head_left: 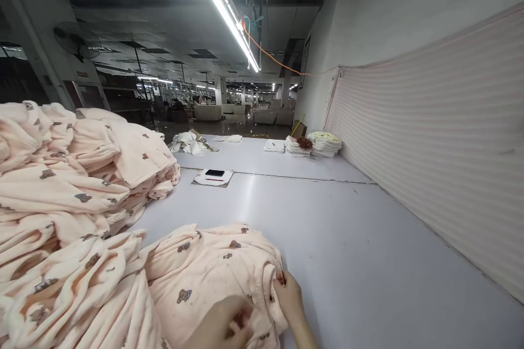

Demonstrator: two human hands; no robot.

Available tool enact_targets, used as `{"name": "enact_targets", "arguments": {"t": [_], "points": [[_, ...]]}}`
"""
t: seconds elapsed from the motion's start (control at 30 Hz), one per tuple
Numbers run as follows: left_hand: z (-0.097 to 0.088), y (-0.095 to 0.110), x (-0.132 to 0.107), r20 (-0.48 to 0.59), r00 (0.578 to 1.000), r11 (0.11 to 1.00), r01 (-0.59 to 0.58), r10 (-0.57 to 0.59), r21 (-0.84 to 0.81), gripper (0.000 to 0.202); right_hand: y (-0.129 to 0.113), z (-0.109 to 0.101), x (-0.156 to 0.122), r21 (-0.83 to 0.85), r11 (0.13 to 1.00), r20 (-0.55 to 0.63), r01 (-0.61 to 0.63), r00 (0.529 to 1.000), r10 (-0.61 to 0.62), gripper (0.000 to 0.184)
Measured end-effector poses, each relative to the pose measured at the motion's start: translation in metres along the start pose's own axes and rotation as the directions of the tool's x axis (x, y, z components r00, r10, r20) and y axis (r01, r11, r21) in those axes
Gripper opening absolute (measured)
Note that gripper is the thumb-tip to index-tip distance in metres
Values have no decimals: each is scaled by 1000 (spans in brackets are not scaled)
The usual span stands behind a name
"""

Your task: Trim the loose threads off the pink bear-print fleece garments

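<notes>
A peach fleece garment (213,272) with small brown bear prints lies bunched on the white table (368,262) right in front of me. My right hand (290,297) pinches its right edge, fingers closed on the fabric. My left hand (223,327) sits low at the bottom of the view, fingers curled onto the same garment, partly blurred. To the left rises a big heap of the same peach garments (69,174).
A phone on a paper pad (213,176) lies mid-table. Farther back are crumpled white cloth (189,143), a folded white piece (274,145) and stacks of folded fabric (323,143). A striped pink cloth (442,142) hangs along the right wall.
</notes>
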State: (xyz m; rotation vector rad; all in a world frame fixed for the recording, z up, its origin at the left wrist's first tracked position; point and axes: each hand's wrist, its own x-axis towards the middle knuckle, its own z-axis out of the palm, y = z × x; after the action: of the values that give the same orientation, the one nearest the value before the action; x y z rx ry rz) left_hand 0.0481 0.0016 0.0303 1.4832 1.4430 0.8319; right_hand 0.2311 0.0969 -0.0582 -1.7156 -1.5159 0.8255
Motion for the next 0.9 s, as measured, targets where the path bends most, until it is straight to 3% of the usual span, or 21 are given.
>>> {"name": "enact_targets", "arguments": {"t": [0.1, 0.2, 0.3, 0.4, 0.57, 0.67, 0.77, 0.9], "points": [[29, 2, 41, -11, 995, 991, -101, 102, 83, 46, -10, -9, -26, 53, 992, 6, 116, 993, -116, 11], [41, -5, 56, -72, 993, 994, -89, 94, 70, 48, -19, -18, -42, 65, 968, 4, 241, 970, -241, 12], [24, -12, 53, -59, 998, 999, -29, 26, -38, 33, -27, -20, -41, 23, 950, -45, 311, 950, -310, 13], [-4, -14, 46, 69, 991, 959, 131, -117, -250, 18, -37, -15, -31, -25, 939, -73, 344, 936, -345, 12], [-24, -13, 34, 298, 923, 706, 378, -243, -598, 16, -59, -8, -30, -77, 932, -29, 354, 934, -357, 9], [-28, -13, 27, 349, 910, 580, 413, -225, -702, 19, -65, -13, -46, -74, 916, 55, 395, 918, -392, 9], [-32, -12, 20, 367, 909, 520, 414, -197, -747, 18, -64, -17, -67, -78, 873, 106, 482, 874, -474, 22], [-35, -5, 15, 351, 918, 509, 394, -183, -765, 18, -60, -14, -82, -319, 709, 134, 629, 770, -623, 33]]}}
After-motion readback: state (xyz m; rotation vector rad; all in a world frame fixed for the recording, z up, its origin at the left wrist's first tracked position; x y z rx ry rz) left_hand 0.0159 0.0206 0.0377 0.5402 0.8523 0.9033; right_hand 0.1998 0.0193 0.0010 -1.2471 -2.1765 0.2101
